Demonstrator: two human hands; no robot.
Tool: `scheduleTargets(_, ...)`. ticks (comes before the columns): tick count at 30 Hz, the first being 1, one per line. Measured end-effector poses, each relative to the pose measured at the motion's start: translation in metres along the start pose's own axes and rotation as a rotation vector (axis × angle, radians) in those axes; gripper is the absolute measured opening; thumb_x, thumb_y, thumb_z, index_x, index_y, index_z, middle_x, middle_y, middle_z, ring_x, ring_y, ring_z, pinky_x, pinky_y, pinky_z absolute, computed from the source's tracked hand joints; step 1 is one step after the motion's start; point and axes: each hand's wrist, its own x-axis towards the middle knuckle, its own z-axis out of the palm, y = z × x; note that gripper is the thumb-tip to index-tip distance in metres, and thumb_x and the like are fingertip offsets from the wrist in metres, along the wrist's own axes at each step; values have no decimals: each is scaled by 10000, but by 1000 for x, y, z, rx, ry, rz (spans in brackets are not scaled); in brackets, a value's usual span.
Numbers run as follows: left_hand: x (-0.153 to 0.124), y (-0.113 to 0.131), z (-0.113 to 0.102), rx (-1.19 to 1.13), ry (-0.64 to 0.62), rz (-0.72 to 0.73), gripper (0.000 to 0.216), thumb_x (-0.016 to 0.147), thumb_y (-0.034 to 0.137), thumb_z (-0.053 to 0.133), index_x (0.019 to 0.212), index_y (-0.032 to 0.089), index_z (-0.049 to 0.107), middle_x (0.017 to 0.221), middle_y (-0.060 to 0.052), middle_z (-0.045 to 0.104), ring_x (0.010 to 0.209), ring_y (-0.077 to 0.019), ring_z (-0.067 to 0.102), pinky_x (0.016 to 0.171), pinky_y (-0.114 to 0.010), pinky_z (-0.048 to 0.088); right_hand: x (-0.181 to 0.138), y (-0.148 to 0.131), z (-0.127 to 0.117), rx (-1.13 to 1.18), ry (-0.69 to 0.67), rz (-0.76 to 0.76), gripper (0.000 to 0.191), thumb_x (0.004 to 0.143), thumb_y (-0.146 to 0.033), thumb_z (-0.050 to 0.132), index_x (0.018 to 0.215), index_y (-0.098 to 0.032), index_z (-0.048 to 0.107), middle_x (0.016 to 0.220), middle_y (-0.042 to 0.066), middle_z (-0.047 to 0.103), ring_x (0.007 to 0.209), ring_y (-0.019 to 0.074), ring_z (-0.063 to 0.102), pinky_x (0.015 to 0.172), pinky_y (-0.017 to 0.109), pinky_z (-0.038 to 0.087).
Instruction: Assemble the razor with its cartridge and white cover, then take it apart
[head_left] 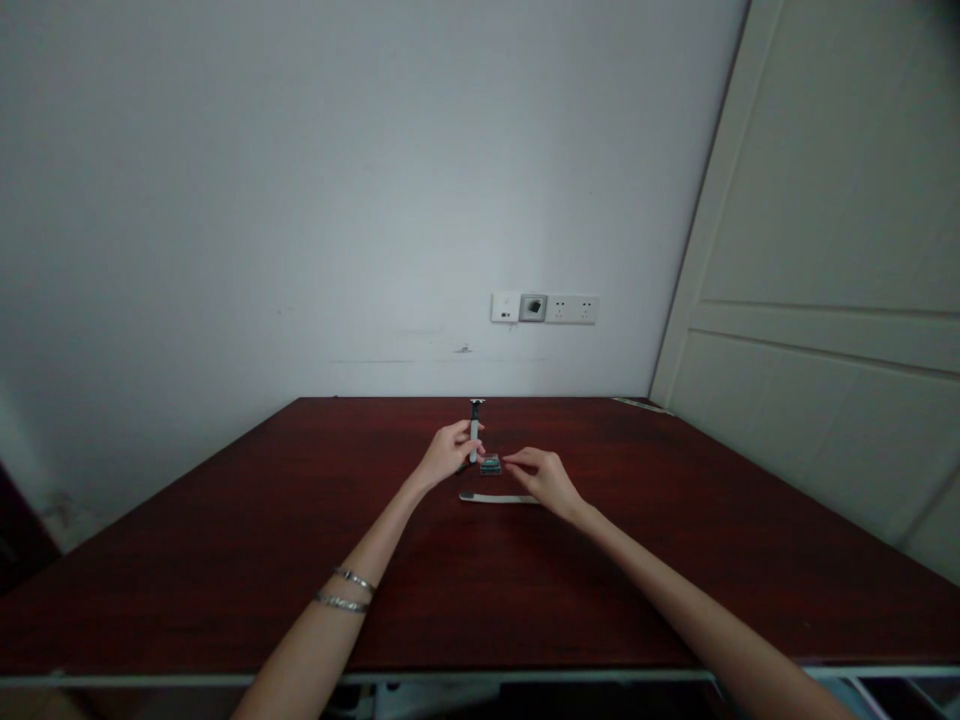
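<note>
A razor [474, 438] with a pale grey handle and a dark neck stands upright, its T-shaped head at the top. My left hand [448, 452] is closed around its handle. Just right of those fingers is a small clear case [490, 465] with dark and greenish parts inside. My right hand [546, 480] has thumb and forefinger pinched together at the case's right edge; whether they grip it I cannot tell. Below the case, a long pale strip with a dark end [495, 498] lies flat, its right end hidden behind my right hand.
The dark red-brown table [315, 540] reaches back to a white wall. Sockets and switch plates [544, 308] are set in that wall. A pale panelled door [825, 280] stands along the right side. Near the back right corner lies a thin flat strip [641, 405].
</note>
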Motion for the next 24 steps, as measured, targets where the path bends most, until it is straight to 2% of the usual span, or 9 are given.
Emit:
scheduleTargets(2,0,-3,1,-2,-4,-1,346,753,201,552,1078,89,508,685,-55,652,587,-147,637,530,-218,445,12,-7,-2,-15,107,43,204,794,-274,548,858,-188,721,798,68,696,721,177,632,701,283,475)
scheduleTargets(5,-1,-7,5,10,-8,14,380,763,206,553,1126,101,504,675,-37,647,587,-144,631,536,-219,449,28,-19,-1,8,171,107,220,781,-313,565,856,-178,721,801,71,705,689,189,641,672,288,483)
scheduleTargets(15,-2,-9,17,57,89,128,270,753,191,588,1009,110,567,742,-47,657,673,-160,630,629,-249,484,54,-42,9,81,200,222,261,725,-377,613,771,-153,738,746,78,719,655,206,655,582,255,477)
scheduleTargets(24,-1,-12,16,10,51,111,231,760,236,603,951,108,577,780,-65,662,727,-182,638,667,-285,502,57,-43,14,41,208,223,222,710,-340,611,732,-155,732,716,71,717,640,203,653,564,248,468)
